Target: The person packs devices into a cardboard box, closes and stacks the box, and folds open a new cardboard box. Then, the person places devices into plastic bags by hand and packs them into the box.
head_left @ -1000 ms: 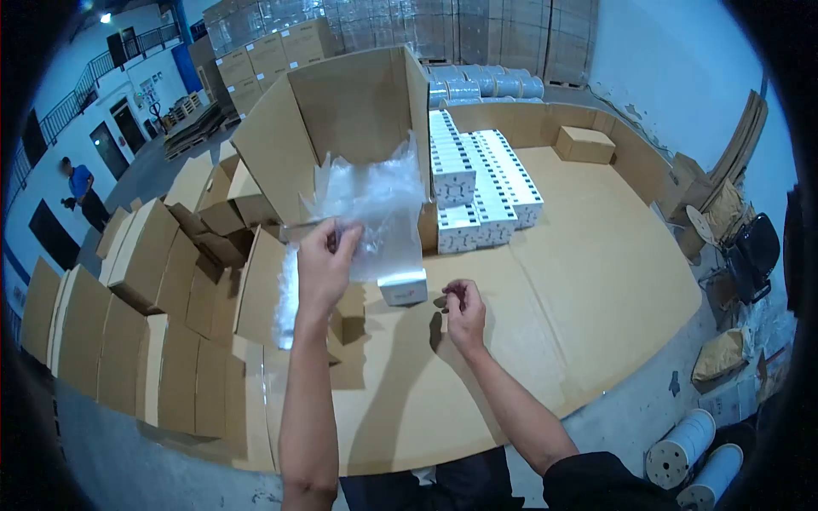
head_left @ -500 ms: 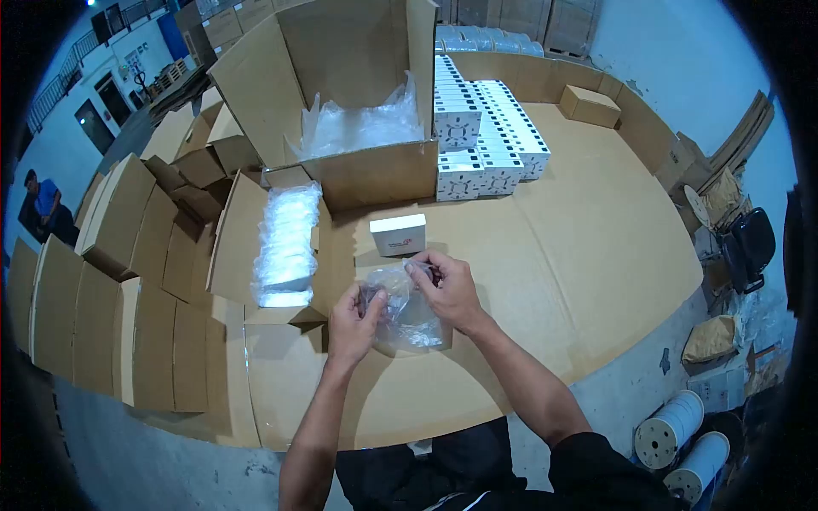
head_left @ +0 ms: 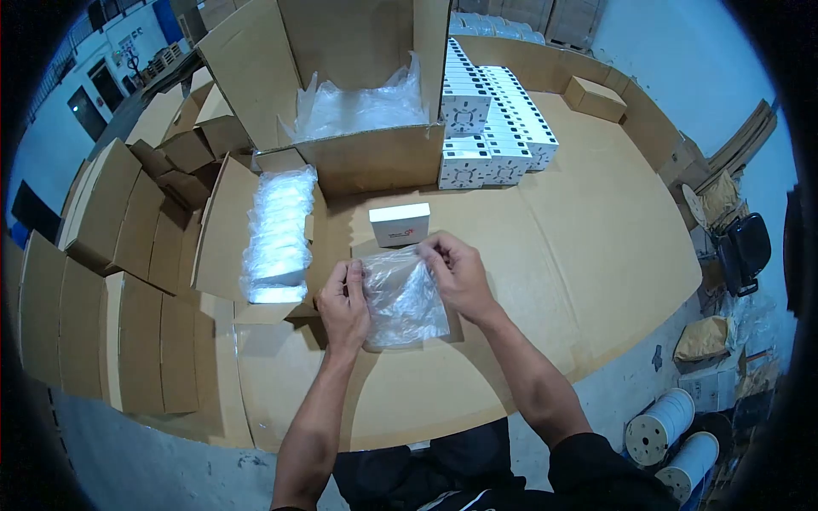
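Spread flatter now, our clear plastic bag [head_left: 404,298] is gripped by its upper edges, left hand [head_left: 343,311] and right hand [head_left: 458,277] both pinching; just beyond stands our small white box [head_left: 400,225], then plastic-wrapped packs [head_left: 279,226] at left, stacked printed boxes [head_left: 466,113] farther back.

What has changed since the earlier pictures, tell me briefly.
The plastic bag has come down from in front of the tall carton toward the person. The right hand, first off it, has taken hold too; the left hand still grips it. The small white box and stacked white boxes stayed put.
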